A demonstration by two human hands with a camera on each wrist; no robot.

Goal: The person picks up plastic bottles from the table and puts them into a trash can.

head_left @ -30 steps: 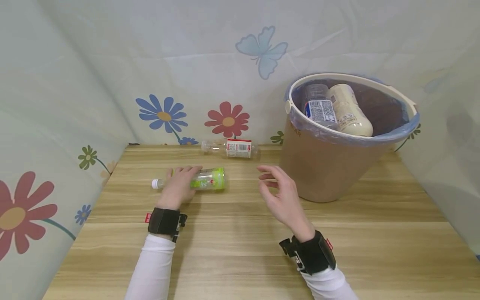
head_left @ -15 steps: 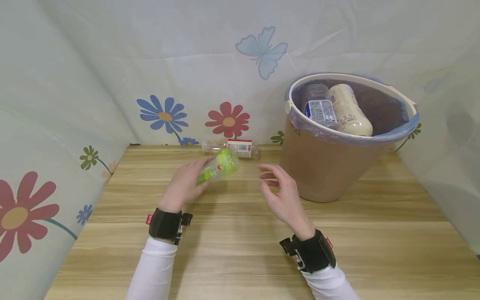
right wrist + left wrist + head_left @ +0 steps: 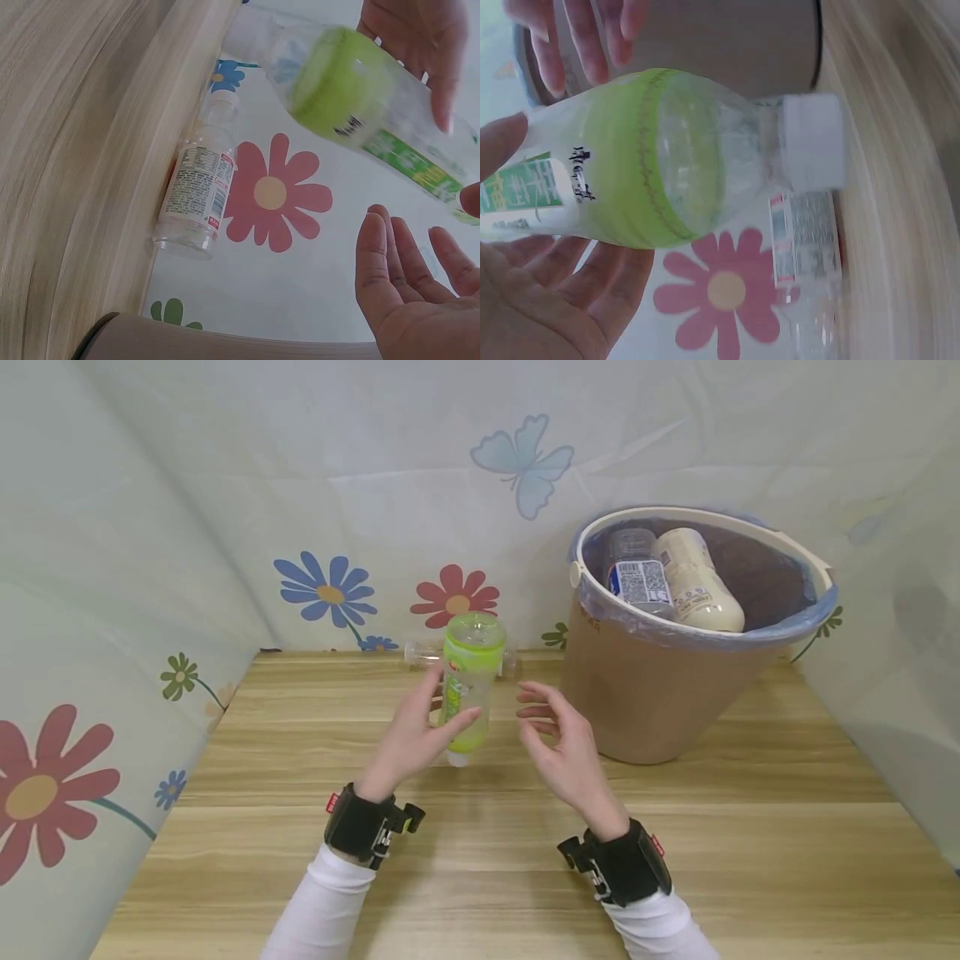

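Note:
My left hand grips a clear plastic bottle with a green-and-white label, thumb on the near side and fingers behind. The bottle is held upside down above the table, its white cap pointing downward and its base up. To the right of it, my right hand hovers with fingers loosely bent and nothing in them, a small gap from the bottle. A second clear bottle with a red-and-white label lies on its side along the table's back edge, partly hidden behind the held one in the head view.
A brown bin lined with a bluish bag stands at the back right. Inside lie a clear bottle and a cream-coloured bottle. A flower-printed cloth hangs behind and beside the wooden table.
My left hand has lifted the green-labelled bottle off the table, moved it right toward my right hand, and turned it from lying to cap-down. My right hand has barely moved.

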